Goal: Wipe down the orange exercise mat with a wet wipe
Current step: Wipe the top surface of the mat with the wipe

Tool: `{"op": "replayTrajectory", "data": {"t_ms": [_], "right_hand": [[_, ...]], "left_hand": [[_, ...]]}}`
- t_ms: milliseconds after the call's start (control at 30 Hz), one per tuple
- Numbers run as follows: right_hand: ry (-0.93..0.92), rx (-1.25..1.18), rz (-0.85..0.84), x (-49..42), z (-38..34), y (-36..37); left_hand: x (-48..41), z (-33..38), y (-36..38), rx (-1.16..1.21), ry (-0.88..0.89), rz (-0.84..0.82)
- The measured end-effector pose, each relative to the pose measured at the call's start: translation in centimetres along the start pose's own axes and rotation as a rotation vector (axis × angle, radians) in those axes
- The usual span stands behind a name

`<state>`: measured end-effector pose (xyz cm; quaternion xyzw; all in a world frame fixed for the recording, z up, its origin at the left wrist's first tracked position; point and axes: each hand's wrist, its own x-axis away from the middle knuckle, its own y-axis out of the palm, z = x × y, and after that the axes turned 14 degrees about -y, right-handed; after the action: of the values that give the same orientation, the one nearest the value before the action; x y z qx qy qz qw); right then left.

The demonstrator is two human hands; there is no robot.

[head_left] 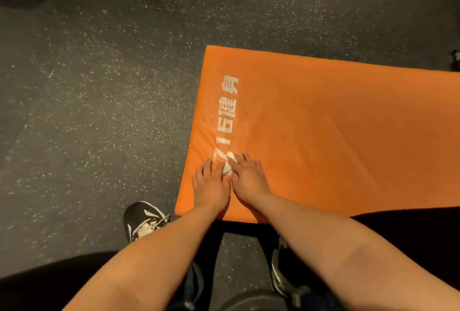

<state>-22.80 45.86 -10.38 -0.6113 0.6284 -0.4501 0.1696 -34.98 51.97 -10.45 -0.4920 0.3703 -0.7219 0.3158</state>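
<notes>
Nearest the camera, two bare forearms reach forward over dark-clad legs. A black-and-white shoe (pixel 144 218) stands on the floor (pixel 99 86) just left of them.

Past the shoe, both hands lie flat on the near left corner of the mat (pixel 323 124), side by side and touching. The left hand (pixel 211 183) and right hand (pixel 249 178) have straight, spread fingers and curl around nothing. They press a small, bunched white wipe (pixel 227 167) down between their fingertips, at the near end of the white lettering (pixel 227 111).

Beyond that, the mat runs away to the right, out of view.

The likely trouble is the wipe itself. Wadded this small, it probably cleans only a thin strip per pass, so patches may be missed. Held only by flat pressure, it could roll or slip out from under the fingers on a push. The lettering looks worn, and hard rubbing might lift more of it.
</notes>
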Motion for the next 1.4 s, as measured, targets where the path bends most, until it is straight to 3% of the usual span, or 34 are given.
{"op": "replayTrajectory", "data": {"t_ms": [100, 300, 467, 600, 733, 833, 1000, 1167, 1400], "right_hand": [[0.072, 0.043, 0.012, 1.3, -0.8, -0.2], [0.028, 0.056, -0.041, 4.2, -3.0, 1.0], [0.046, -0.028, -0.007, 5.6, -3.4, 1.4], [0.069, -0.081, 0.047, 5.9, -3.5, 1.2], [0.090, -0.054, 0.056, 6.0, -4.0, 1.1], [0.104, -0.058, 0.041, 5.7, -4.1, 1.0], [0.107, -0.054, 0.054, 4.5, -4.1, 0.5], [0.130, -0.050, 0.033, 3.9, -3.7, 0.3], [0.163, -0.071, 0.091, 3.5, -3.9, 1.3]], "left_hand": [[1.6, 0.1, -0.2, -0.006, 0.001, -0.004], [4.8, -1.3, 0.0, -0.043, -0.049, -0.095], [6.0, -2.6, -0.4, -0.011, 0.039, -0.245], [6.7, -3.6, 0.1, -0.031, 0.146, -0.269], [6.3, -4.7, -0.1, -0.080, 0.209, -0.185], [7.0, -4.8, 0.9, -0.008, 0.283, -0.008], [2.1, -4.8, -1.7, 0.142, 0.096, 0.195], [1.1, -4.7, -2.2, 0.030, 0.237, -0.133], [2.9, -4.5, 0.2, 0.002, 0.222, -0.193]]}}
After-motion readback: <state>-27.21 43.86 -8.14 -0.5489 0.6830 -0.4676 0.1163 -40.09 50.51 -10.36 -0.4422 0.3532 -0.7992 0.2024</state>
